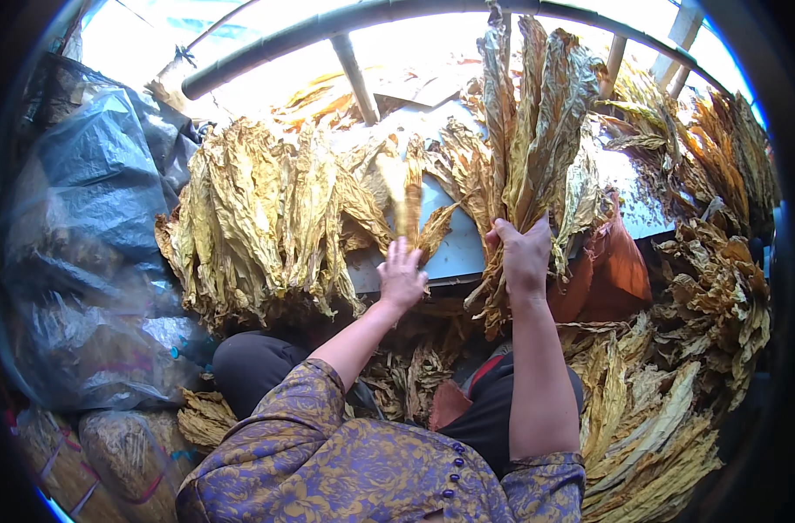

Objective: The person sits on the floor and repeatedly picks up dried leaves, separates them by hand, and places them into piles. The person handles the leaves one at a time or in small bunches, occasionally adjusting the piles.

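Note:
My right hand (pixel 523 252) grips a bundle of long dried leaves (pixel 534 124), which look like tobacco, near its lower end; the bundle stands up above the fist. My left hand (pixel 402 274), fingers spread, is at the front edge of a pale board (pixel 459 245), by a narrow brown leaf that is blurred. Whether it touches that leaf I cannot tell. A thick row of yellow-brown dried leaves (pixel 253 216) hangs over the board's edge to the left. More leaves lie on the board between and behind my hands.
Bluish plastic sheeting (pixel 93 196) covers a pile at the left, above wrapped bales (pixel 129 451). An orange cloth or bag (pixel 606 274) hangs right of my right hand. Leaf heaps (pixel 718 287) fill the right side and lie beside my leg. A dark pole (pixel 345 29) with posts crosses the back.

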Tool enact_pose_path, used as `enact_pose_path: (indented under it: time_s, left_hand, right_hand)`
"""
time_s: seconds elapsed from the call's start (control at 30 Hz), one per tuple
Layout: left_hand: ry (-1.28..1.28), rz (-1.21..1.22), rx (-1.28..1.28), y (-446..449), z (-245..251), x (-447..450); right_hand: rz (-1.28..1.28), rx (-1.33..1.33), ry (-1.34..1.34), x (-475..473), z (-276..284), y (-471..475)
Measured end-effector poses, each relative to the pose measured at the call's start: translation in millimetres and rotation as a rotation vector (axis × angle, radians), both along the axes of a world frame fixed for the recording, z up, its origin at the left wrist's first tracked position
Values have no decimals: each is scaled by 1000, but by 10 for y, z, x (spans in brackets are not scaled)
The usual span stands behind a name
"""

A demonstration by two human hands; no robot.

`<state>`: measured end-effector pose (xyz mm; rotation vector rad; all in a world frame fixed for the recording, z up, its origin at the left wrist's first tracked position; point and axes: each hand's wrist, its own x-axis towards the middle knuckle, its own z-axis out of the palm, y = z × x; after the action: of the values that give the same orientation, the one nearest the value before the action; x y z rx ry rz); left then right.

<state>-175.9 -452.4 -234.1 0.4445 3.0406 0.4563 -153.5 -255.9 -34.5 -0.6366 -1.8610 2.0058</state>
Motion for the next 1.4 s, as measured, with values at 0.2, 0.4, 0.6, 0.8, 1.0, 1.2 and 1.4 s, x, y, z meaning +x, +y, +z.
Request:
enact_pose_path:
  time_s: [0.2,0.4,0.6,0.8,1.0,1.2,1.4]
  left_hand:
    - [125,108,180,19,15,9]
    - [-191,144,365,-272,-96,-167]
    - [-894,522,1090,-524,123,-407]
    - [-502,618,1466,-532,499,-499]
    - [-371,171,1207,296,1310,-260]
    - [-452,-208,1346,659,1429,28]
    - [-238,-85,243,158,153,76]
  right_hand:
    - [-14,70,65,31,42,49]
    - [-11,36,43,26,-7,91]
    - [-11,27,24,55,-39,95]
    - [34,-45,48,62,64,70]
    - [122,167,11,59,-110,-133]
    - [59,-305,-23,-44,-264,89]
    - [-142,-176,112,4,-63,227]
